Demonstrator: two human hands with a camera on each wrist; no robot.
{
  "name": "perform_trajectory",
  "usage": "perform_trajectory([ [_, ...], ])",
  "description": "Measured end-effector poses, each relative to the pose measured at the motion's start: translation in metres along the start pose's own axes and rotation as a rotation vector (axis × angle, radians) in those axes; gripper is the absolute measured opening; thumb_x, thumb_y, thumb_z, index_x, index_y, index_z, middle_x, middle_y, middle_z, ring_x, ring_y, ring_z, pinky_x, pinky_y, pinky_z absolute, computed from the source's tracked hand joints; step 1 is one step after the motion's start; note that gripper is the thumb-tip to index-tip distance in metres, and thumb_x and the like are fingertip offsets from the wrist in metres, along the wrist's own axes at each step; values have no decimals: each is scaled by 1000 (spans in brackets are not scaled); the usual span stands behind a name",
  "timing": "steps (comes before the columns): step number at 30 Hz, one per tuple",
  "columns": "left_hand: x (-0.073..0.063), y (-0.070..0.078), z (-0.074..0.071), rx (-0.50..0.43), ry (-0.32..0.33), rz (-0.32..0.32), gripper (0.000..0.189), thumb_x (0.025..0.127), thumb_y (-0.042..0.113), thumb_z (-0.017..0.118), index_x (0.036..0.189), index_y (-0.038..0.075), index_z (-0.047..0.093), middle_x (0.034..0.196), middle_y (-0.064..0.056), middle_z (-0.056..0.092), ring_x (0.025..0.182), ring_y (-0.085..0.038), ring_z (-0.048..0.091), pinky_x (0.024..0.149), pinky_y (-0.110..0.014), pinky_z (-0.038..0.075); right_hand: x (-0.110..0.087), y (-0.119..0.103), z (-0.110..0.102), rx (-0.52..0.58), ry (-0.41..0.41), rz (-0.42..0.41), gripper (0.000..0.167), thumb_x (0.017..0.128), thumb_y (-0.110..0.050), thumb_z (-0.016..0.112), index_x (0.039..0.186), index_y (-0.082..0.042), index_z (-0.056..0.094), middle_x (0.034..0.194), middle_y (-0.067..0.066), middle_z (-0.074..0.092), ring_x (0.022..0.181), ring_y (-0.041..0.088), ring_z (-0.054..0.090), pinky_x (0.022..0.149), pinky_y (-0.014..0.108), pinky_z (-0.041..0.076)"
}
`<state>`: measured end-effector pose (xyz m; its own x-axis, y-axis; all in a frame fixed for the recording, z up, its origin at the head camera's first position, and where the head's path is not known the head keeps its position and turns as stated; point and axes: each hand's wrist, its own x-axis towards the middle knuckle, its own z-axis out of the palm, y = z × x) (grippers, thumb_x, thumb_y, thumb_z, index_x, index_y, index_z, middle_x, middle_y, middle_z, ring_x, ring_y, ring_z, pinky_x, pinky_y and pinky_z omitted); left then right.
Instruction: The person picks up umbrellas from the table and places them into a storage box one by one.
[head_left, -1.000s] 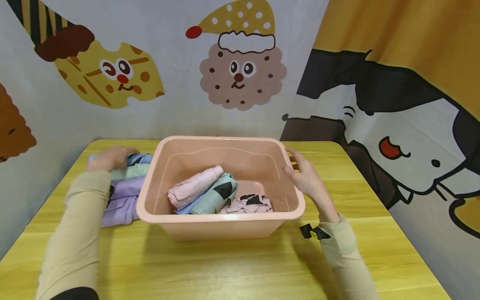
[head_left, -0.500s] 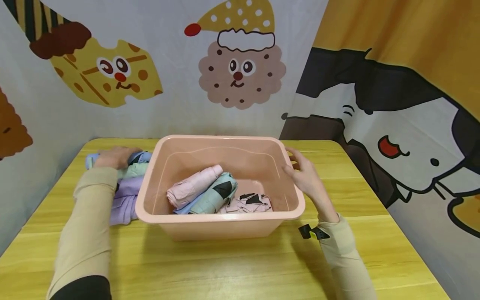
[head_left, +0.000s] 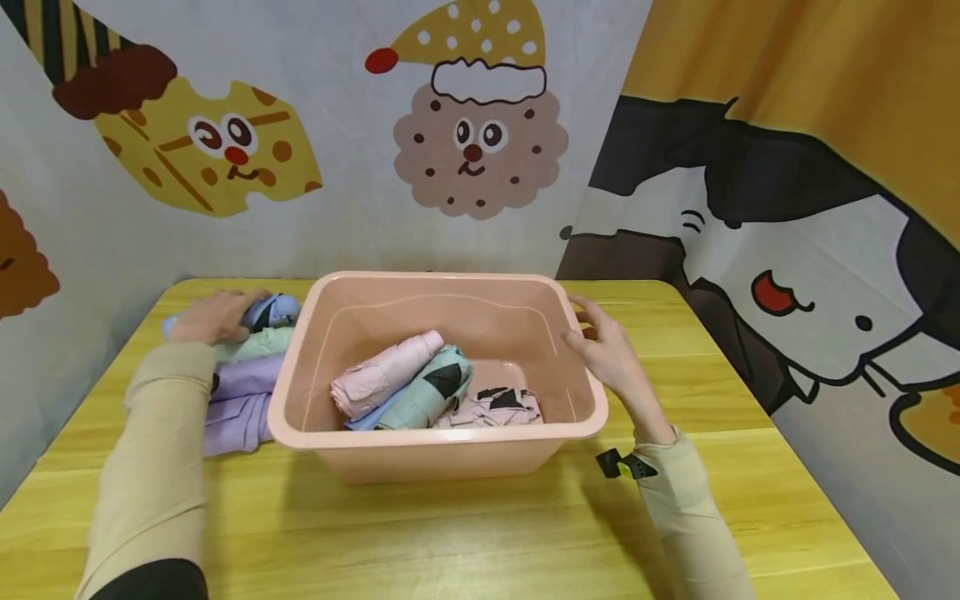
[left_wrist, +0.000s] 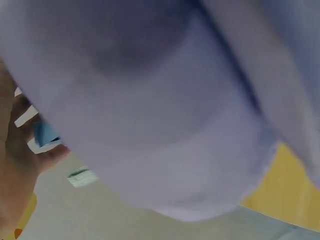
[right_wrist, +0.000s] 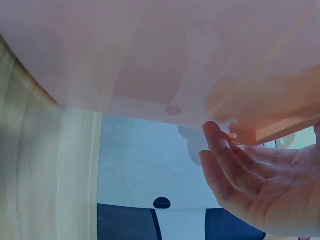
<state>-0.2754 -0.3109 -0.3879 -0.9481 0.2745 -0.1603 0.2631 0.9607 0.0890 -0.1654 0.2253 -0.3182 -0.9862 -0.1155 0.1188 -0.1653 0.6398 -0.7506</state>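
At the table's back left, my left hand lies over a rolled blue garment with a dark patch and grips it; much of the roll is hidden beneath the palm. In front of it lie a mint roll, a purple roll and a lilac one. My right hand holds the right rim of a pink plastic basin, thumb over the edge, fingers outside. Inside are a pink roll, a teal roll and a pink bundle with black patches. Purple cloth fills most of the left wrist view.
The basin stands mid-table, its left rim close beside the clothes. A bit of blue cloth shows under the rolls in it. Yellow wood-grain table surrounds it. A printed cartoon curtain hangs along the back edge.
My left hand has shifted slightly right and then back left over the blue roll, whose left end shows a little farther left. The right hand stays on the basin rim.
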Motion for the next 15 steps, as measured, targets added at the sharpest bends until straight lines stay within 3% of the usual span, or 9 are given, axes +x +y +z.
perform_trajectory([
  [8,-10,-4,-2,52,115,-1,68,85,15,58,144,6,27,127,-40,44,109,-59,45,81,-70,42,0,1,0,16,-1,1,54,94,-12,52,145,-7,37,127,30,54,104,44,63,80,47,56],
  [15,-20,6,-11,188,357,57,66,83,17,64,142,12,35,123,-33,49,110,-55,45,81,-69,41,0,1,0,24,0,1,54,93,-12,52,145,-7,37,127,30,54,103,44,63,79,46,56],
])
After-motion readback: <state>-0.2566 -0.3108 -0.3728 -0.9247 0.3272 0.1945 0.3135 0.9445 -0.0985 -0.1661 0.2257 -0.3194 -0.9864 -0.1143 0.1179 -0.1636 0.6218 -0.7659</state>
